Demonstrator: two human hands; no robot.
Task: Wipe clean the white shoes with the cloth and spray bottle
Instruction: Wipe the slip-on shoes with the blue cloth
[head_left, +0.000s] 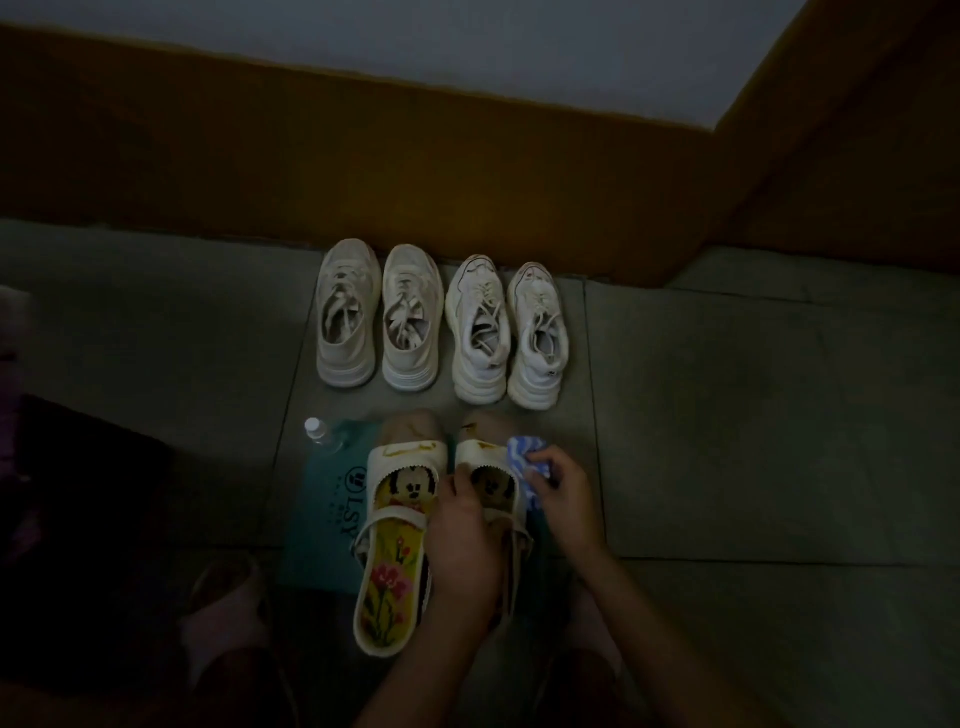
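Note:
Two white slingback shoes with cartoon-print insoles lie on a teal bag (324, 525) on the floor. The left shoe (397, 545) lies free. My left hand (462, 540) grips the right shoe (485, 467) across its middle. My right hand (563, 499) presses a blue-and-white cloth (527, 457) against that shoe's right side. A clear spray bottle (321, 434) lies at the bag's far left corner, untouched. Two pairs of white sneakers stand in a row farther back: one pair (376, 322) on the left, the other (506, 332) on the right.
A brown baseboard (415, 171) runs along the wall behind the sneakers and turns a corner at the right. Grey floor tiles (753, 415) spread to the right. My feet in slippers (223, 603) sit at the bottom. A dark object (78, 493) lies at the left.

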